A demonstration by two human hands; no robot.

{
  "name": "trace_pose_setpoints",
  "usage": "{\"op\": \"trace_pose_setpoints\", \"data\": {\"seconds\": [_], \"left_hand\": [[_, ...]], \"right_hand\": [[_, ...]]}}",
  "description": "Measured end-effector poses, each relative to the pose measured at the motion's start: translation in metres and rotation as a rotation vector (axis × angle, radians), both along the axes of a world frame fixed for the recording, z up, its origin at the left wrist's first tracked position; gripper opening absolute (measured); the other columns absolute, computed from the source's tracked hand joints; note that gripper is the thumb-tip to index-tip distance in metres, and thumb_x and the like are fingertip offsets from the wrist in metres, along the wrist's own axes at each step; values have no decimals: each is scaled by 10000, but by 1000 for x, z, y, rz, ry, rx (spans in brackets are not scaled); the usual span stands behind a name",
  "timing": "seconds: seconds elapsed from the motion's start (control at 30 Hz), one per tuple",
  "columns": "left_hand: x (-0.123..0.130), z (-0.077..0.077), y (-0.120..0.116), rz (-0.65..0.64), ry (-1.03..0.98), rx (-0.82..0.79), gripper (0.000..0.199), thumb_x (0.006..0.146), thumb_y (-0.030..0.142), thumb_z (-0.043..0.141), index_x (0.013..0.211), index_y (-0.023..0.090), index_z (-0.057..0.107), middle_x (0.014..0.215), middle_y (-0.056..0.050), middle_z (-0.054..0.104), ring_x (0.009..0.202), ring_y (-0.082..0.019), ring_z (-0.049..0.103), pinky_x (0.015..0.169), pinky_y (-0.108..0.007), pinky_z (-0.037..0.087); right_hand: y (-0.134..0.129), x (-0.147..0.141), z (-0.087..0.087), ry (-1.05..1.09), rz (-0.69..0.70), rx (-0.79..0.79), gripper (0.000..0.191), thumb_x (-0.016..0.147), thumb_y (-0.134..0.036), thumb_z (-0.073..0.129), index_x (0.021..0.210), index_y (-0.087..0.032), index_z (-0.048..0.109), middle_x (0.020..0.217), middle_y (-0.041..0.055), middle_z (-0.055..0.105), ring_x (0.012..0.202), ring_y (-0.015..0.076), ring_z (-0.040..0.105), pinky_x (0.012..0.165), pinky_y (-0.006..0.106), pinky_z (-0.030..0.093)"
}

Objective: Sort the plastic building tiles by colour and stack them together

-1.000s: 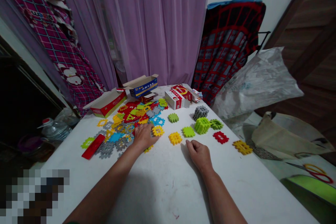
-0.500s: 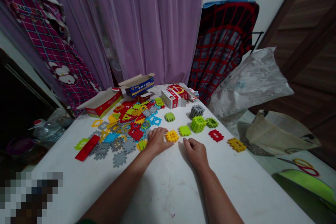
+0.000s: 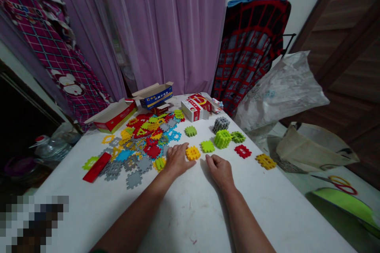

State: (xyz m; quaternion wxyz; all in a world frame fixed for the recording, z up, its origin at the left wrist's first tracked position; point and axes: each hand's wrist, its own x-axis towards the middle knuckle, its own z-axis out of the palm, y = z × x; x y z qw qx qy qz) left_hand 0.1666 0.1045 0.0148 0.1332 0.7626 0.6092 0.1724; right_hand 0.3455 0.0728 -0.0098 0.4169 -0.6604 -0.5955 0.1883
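Observation:
My left hand (image 3: 177,159) rests on the table with its thumb and forefinger around the near-left edges of a yellow interlocking tile (image 3: 193,153), which looks like a small stack. My right hand (image 3: 220,170) is curled into a loose fist just right of it, and nothing shows in its fingers. Beyond the fist lies a flat lime-green tile (image 3: 207,146), with a darker green tile (image 3: 190,131) further back. A lime-green stack (image 3: 222,138) of tiles stands to the right, and a grey stack (image 3: 221,124) behind it.
A pile of mixed tiles (image 3: 152,151) spreads to the left, beside a red flat strip (image 3: 97,168). Open boxes, one blue (image 3: 157,97) and one red (image 3: 117,117), stand behind. A red-and-white box (image 3: 192,109), a red tile (image 3: 242,151) and a dark yellow tile (image 3: 265,161) lie rightward.
The yellow tile has turned slightly and sits squarer beside my left hand. Both hands keep nearly the same place, and the whole view has shifted a little.

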Motion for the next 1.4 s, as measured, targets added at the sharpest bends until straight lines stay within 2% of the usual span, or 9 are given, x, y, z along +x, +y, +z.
{"op": "trace_pose_setpoints", "data": {"seconds": [0.2, 0.4, 0.6, 0.73, 0.9, 1.03, 1.17, 1.4], "left_hand": [[0, -7, -1, -8, -9, 30, 537, 769, 364, 706, 1269, 257, 540, 1271, -48, 646, 1213, -258, 531, 1073, -430, 302], [-1, -4, -2, -5, -18, 6, 566, 769, 369, 701, 1297, 258, 530, 1298, -53, 632, 1226, -254, 525, 1078, -416, 308], [-2, 0, -6, -2, -32, -28, 676, 736, 426, 721, 1357, 283, 495, 1366, -54, 580, 1279, -267, 489, 1097, -424, 314], [-26, 7, -3, 19, -15, 15, 600, 773, 420, 698, 1332, 271, 536, 1355, -49, 591, 1281, -255, 487, 1105, -408, 313], [-84, 27, 16, 145, 98, 54, 307, 874, 335, 586, 1165, 275, 664, 1218, -31, 676, 1167, -232, 568, 1020, -379, 380], [-120, 36, 31, 218, 228, 98, 324, 873, 345, 586, 1173, 260, 676, 1244, -65, 668, 1188, -270, 555, 1018, -407, 371], [-128, 35, 37, 218, 296, 97, 344, 861, 400, 604, 1165, 262, 682, 1245, -79, 670, 1192, -290, 544, 1020, -424, 351], [-116, 38, 45, 285, 347, 57, 343, 860, 479, 591, 1060, 228, 709, 1138, -122, 709, 1119, -313, 575, 965, -435, 368]], "right_hand": [[0, -1, 0, -11, -16, 4, 477, 832, -557, 410, 493, -224, 377, 442, -41, 359, 472, 106, 349, 508, 255, 262], [0, 0, 2, -22, -8, -6, 480, 831, -570, 399, 496, -227, 372, 444, -39, 360, 472, 109, 353, 507, 256, 269], [-1, 1, 1, -11, 15, -23, 497, 811, -619, 393, 498, -234, 368, 446, -37, 364, 466, 113, 359, 498, 255, 284], [-1, 1, 0, -30, 20, -25, 501, 805, -631, 380, 496, -237, 347, 443, -37, 344, 461, 114, 356, 501, 260, 279], [-1, 0, -1, -47, 13, -7, 509, 807, -637, 382, 497, -234, 357, 438, -37, 343, 457, 111, 360, 495, 257, 278], [-1, 0, -2, -54, 19, -30, 513, 809, -638, 383, 497, -230, 370, 442, -32, 367, 458, 113, 373, 495, 253, 286], [0, -1, -4, -69, 15, -27, 510, 805, -639, 383, 499, -230, 384, 441, -27, 384, 460, 119, 385, 498, 258, 288], [0, 1, -5, -80, 17, -17, 530, 808, -659, 390, 494, -231, 389, 430, -26, 396, 449, 120, 392, 486, 259, 282]]}}
